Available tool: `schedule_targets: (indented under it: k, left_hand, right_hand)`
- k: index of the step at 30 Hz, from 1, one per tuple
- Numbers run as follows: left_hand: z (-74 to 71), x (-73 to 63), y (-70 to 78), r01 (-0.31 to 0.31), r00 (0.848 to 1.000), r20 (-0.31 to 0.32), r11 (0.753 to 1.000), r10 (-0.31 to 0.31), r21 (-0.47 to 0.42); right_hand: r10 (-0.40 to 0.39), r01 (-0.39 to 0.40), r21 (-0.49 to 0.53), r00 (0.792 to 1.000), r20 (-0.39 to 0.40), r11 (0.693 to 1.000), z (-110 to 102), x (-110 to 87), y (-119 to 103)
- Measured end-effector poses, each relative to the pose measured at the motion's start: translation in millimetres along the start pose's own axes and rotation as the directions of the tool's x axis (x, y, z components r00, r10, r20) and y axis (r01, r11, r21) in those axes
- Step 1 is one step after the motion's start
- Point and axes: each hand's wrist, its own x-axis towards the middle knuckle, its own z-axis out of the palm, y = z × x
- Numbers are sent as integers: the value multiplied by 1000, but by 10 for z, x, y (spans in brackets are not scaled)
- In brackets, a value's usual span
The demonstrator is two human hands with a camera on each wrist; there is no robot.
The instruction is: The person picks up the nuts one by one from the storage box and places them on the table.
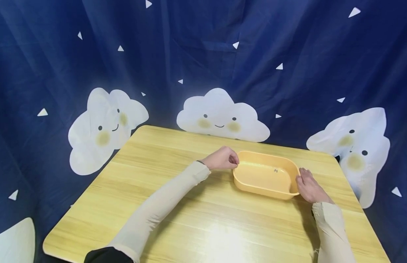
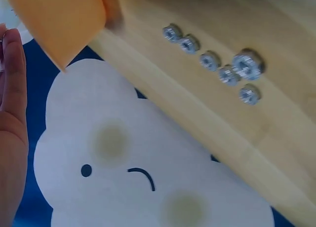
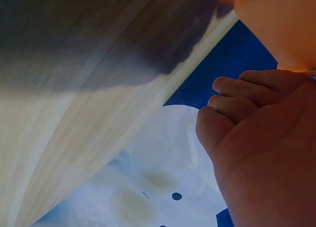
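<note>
A yellow-orange plastic basin (image 1: 266, 192) stands on the wooden table. My left hand (image 1: 221, 159) is at its left rim, fingertips brought together; a shiny sliver shows between the fingers (image 2: 14, 64) in the left wrist view, seemingly a small silvery piece. One small silvery piece (image 1: 275, 170) lies inside the basin. My right hand (image 1: 311, 187) grips the right rim, its thumb at the inner edge; its fingers (image 3: 247, 96) lie along the outside. Several round silvery pieces like nuts (image 2: 210, 61) lie on the table in the left wrist view; one is larger.
The wooden table (image 1: 150, 153) has rounded corners, and its far edge runs behind the basin. A dark blue curtain (image 1: 206, 54) with smiling clouds hangs round it. Light glares off the table's front part.
</note>
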Motion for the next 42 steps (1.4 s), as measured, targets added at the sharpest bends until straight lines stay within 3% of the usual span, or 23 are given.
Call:
schedule_targets:
  k: [10,20,29,35,42]
  left_hand:
    - [-17,-164,-184,-25,998,-64,1000,24,-16]
    - [-27,-313,-384,12,996,-88,1000,-14,-20]
    - [-26,-378,-586,11,995,-100,998,-4,67]
    - [-58,-445,-639,91,993,-83,993,-85,74]
    - [-125,-547,-704,180,982,-90,966,-165,186]
  right_hand:
    - [20,-20,13,1000,16,1000,-3,-3,-9]
    - [14,-14,11,1000,20,1000,4,-3,-22]
    - [24,-24,9,999,21,1000,-26,-9,-27]
    - [29,-29,18,999,28,999,-22,-5,-4]
    - [31,-32,24,999,28,999,-21,-1,-2]
